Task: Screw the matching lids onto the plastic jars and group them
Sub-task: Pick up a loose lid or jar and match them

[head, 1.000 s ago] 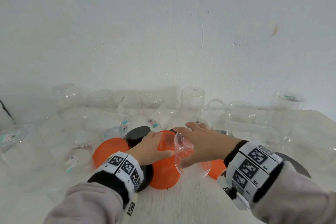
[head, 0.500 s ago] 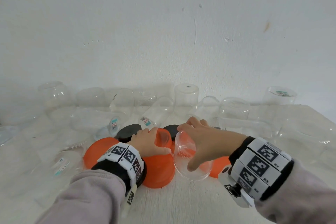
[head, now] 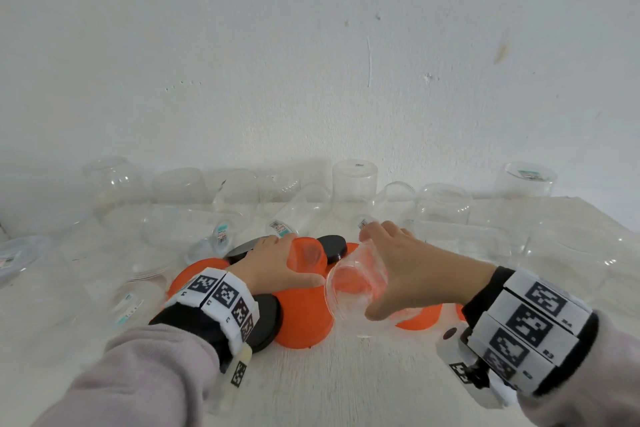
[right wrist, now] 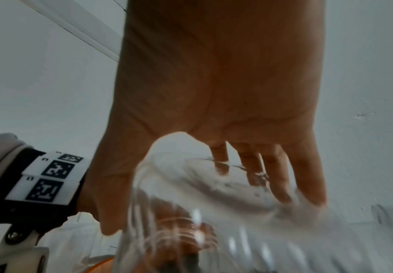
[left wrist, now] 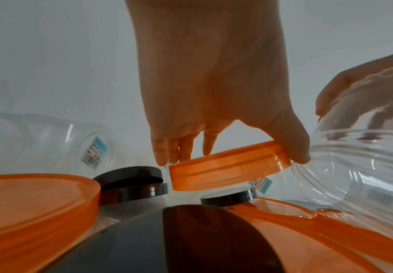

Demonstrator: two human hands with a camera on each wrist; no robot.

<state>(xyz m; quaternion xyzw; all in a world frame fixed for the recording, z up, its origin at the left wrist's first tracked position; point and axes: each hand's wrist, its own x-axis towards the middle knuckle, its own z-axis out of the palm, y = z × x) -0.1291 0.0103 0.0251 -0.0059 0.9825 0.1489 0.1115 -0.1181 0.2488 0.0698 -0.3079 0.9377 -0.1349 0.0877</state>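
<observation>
My left hand grips a small orange lid, tilted and lifted off the pile; the left wrist view shows thumb and fingers pinching that orange lid by its rim. My right hand holds a clear plastic jar tipped on its side, mouth toward the lid, thumb under and fingers over it. In the right wrist view the clear jar fills the space under the palm. Lid and jar mouth are close together, nearly touching.
Larger orange lids and black lids lie under and around my hands. Several empty clear jars stand or lie along the white wall and on both sides. The near strip of the white table is bare.
My left hand has lifted and tilted the small orange lid toward the jar. My right hand has turned the jar's mouth a little more to the left. The head view has tipped upward.
</observation>
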